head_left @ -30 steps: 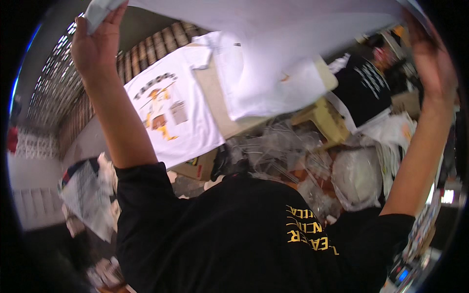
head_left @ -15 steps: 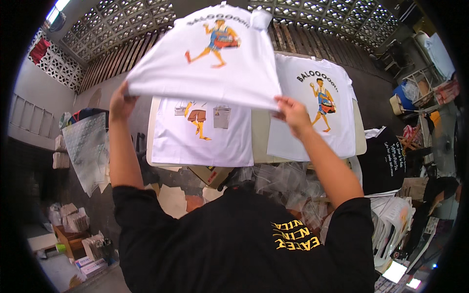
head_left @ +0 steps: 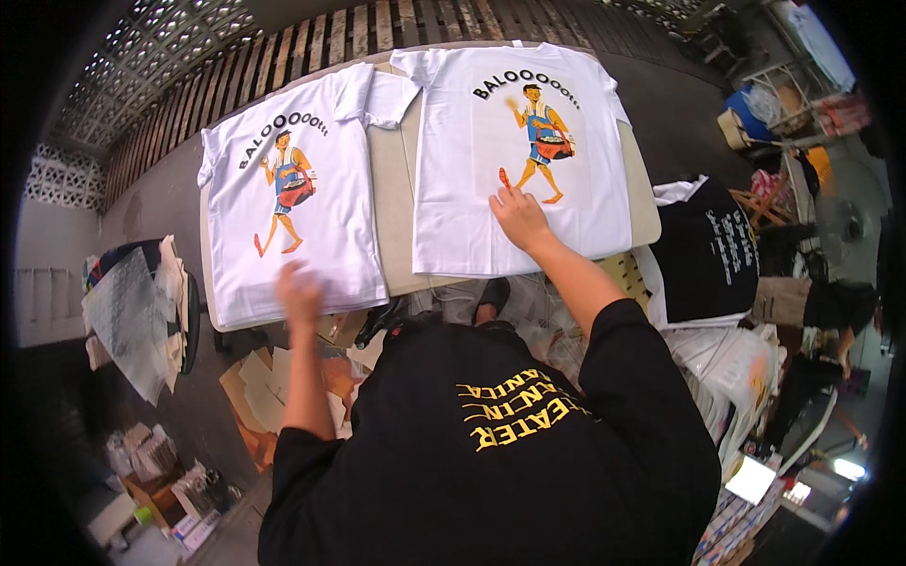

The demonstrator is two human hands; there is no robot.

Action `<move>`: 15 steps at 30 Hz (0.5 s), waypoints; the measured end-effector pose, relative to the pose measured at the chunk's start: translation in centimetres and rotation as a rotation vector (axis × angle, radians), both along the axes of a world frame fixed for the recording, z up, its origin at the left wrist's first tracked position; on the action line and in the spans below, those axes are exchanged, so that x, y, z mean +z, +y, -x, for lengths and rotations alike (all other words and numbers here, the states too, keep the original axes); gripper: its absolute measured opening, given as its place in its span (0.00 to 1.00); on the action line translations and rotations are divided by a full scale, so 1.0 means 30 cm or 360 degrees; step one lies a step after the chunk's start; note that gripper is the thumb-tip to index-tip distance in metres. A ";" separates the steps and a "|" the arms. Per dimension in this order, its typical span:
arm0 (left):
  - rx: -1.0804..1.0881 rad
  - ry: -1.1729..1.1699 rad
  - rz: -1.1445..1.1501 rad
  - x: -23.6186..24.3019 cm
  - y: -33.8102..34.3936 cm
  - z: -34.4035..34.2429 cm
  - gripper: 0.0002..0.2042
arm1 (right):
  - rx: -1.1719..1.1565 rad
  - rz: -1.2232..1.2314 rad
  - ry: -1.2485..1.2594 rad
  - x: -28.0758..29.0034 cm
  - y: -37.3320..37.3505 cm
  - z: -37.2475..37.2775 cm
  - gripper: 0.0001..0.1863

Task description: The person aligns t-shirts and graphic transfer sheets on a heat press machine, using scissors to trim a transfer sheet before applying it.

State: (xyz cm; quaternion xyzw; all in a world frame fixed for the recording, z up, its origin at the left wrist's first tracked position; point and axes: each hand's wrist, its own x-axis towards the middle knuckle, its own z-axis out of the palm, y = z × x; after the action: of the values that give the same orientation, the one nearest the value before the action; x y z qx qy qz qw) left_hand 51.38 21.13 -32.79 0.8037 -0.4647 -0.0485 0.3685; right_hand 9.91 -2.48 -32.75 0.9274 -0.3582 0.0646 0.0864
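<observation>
Two white T-shirts lie side by side, each printed with a walking figure in blue under an arc of dark lettering. My right hand rests on the right T-shirt, its slightly bent fingers touching the cloth beside the figure's raised foot. A faint rectangular outline surrounds that print. Over the lower edge of the left T-shirt is my left hand, smeared by motion, so its fingers cannot be made out. The left T-shirt's right sleeve reaches toward the other shirt.
Both shirts lie on a pale table. A black garment with white lettering hangs or lies to the right, above bagged white items. Cardboard pieces are below left, near a stack under a translucent sheet. Wooden slats line the far side.
The T-shirt that both hands held up is now laid on the left, covering the differently printed shirt. My hands have let go of it; the right one has moved onto the right shirt.
</observation>
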 end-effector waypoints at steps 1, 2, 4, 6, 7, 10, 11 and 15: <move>-0.0268 -0.0109 0.0072 -0.022 -0.110 0.179 0.15 | 0.0083 0.0040 0.0010 -0.002 -0.038 -0.009 0.12; -0.0439 -0.0118 0.0085 -0.065 -0.197 0.333 0.15 | 0.0209 0.0067 0.0018 -0.002 -0.070 -0.037 0.12; -0.0772 -0.0019 0.0001 -0.011 -0.359 0.609 0.18 | 0.0282 0.0029 -0.0017 -0.015 -0.100 -0.076 0.09; -0.0873 -0.0157 -0.0248 -0.021 -0.465 0.790 0.24 | 0.0373 -0.0052 -0.0120 -0.041 -0.131 -0.076 0.09; -0.0834 -0.0251 -0.0277 -0.047 -0.486 0.827 0.25 | 0.0212 -0.0265 -0.0238 -0.023 -0.149 -0.070 0.10; -0.0789 -0.0494 -0.0496 -0.087 -0.509 0.908 0.29 | -0.0317 -0.0835 -0.0957 -0.023 -0.220 -0.028 0.13; -0.0793 -0.0516 -0.0521 -0.082 -0.488 0.925 0.29 | -0.0471 -0.0955 -0.0987 -0.046 -0.255 0.008 0.13; -0.0717 -0.0631 -0.0594 -0.075 -0.402 0.938 0.29 | -0.0770 -0.1177 -0.1103 -0.060 -0.460 0.118 0.14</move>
State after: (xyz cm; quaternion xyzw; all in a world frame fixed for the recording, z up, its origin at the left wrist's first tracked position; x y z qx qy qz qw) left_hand 23.23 9.07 -35.05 0.7283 -0.6760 -0.0557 0.0978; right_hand 6.36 -16.27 -34.56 0.7119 -0.5670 0.2139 -0.3550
